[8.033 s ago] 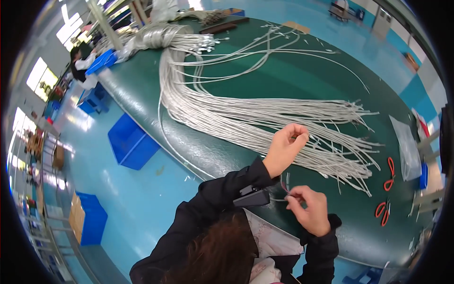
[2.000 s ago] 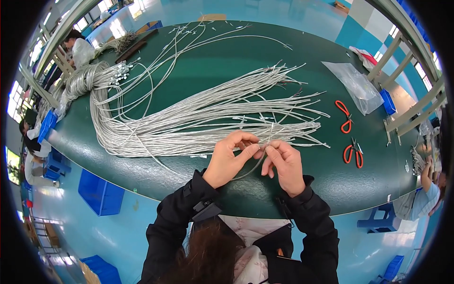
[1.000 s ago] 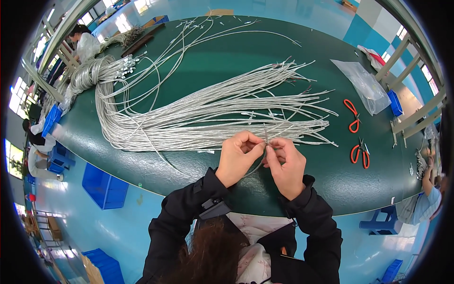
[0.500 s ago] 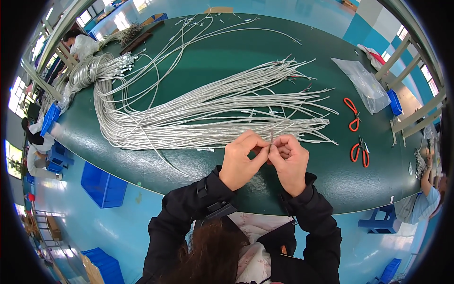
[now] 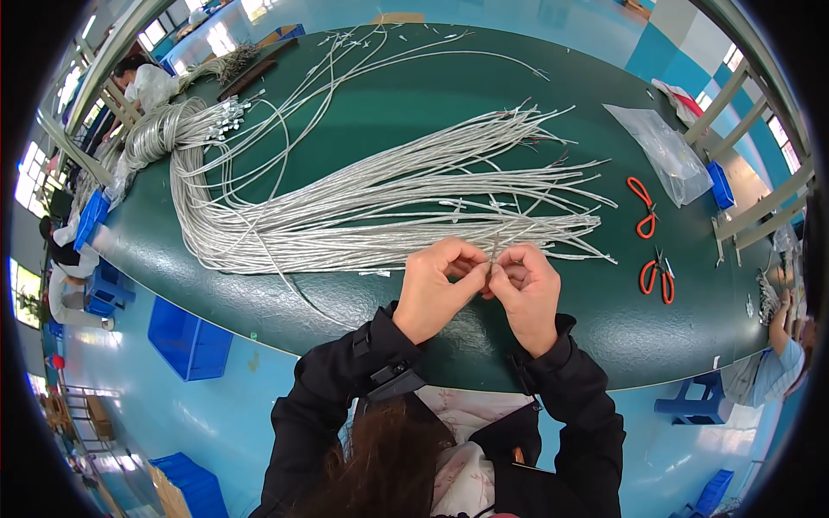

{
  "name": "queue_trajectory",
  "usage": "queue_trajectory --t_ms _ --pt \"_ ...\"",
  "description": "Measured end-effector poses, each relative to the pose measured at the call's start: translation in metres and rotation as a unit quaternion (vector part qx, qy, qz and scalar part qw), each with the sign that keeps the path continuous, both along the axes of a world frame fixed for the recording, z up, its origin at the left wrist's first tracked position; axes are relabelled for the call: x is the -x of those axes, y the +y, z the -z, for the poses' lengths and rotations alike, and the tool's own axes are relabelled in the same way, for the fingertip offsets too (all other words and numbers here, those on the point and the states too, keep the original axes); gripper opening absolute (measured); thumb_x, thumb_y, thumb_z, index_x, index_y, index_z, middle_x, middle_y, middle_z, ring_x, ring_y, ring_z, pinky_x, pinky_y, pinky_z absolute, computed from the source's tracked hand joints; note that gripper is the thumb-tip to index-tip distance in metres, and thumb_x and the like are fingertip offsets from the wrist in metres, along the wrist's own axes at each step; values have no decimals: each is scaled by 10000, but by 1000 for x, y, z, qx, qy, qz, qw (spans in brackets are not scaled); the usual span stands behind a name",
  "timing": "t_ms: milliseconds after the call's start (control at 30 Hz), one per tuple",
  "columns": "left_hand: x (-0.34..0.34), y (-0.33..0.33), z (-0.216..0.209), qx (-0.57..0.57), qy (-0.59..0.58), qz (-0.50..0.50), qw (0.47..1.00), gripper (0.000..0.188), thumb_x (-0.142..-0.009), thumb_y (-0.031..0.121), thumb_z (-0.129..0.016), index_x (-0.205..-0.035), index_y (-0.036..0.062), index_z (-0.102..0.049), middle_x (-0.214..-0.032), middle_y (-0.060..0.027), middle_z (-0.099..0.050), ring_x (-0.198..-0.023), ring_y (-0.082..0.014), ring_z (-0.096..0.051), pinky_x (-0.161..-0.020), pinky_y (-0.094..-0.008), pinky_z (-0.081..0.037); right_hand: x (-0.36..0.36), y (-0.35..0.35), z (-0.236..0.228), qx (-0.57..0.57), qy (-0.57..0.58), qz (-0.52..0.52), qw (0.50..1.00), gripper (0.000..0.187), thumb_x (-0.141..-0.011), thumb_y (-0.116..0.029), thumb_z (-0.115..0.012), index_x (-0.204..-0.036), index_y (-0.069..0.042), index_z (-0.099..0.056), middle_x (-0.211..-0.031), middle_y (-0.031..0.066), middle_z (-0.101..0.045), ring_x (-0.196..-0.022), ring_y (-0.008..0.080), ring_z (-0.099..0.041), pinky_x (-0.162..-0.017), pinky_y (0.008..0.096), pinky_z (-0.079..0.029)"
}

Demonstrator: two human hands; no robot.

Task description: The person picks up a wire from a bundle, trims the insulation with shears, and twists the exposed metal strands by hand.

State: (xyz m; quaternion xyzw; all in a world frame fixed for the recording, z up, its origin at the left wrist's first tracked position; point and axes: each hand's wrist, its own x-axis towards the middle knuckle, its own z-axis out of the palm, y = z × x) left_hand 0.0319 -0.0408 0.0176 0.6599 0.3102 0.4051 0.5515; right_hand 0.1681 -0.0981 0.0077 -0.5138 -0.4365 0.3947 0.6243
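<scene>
My left hand (image 5: pixel 439 289) and my right hand (image 5: pixel 528 298) meet at the near edge of a large bundle of silvery-grey cables (image 5: pixel 285 216). Thumb and forefinger of each hand are pinched together, fingertips almost touching. A thin cable end (image 5: pixel 495 245) shows between them; the rest of it is hidden by the fingers. The bundle curves from a tied coil (image 5: pixel 164 129) at the far left, with white connectors (image 5: pixel 229 119) beside it. Its loose ends fan out to the right, some with dark or red inner wires bared.
Red-handled cutters (image 5: pixel 642 207) and a second red-handled pair (image 5: pixel 658 278) lie right of the cables on the green table (image 5: pixel 389 104). Farther back is a clear plastic bag (image 5: pixel 661 155). A blue crate (image 5: pixel 188 338) stands on the floor at left. Other people sit at both sides.
Both hands have shifted very slightly left, still pinching at the same spot. The cables and cutters look unmoved.
</scene>
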Motion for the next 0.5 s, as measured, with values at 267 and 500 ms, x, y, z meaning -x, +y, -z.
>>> queue_trajectory --t_ms 267,500 --pt "1 5 9 150 -114 18 982 70 -786 -13 -637 -843 -42 -610 -769 -61 -636 -718 -107 -636 -621 -225 -514 2 2 -2 4 30 -31 999 87 -844 46 -548 -909 15 -499 -772 49 -579 -665 115 -615 -577 217 -509" --pt "-2 -1 1 -120 8 -29 992 66 -807 -8 -621 -861 -40 -599 -787 -63 -636 -713 -111 -636 -628 -233 -517 0 -1 -2 22 21 -15 999 81 -841 41 -559 -901 24 -507 -769 42 -580 -667 103 -609 -579 209 -499"
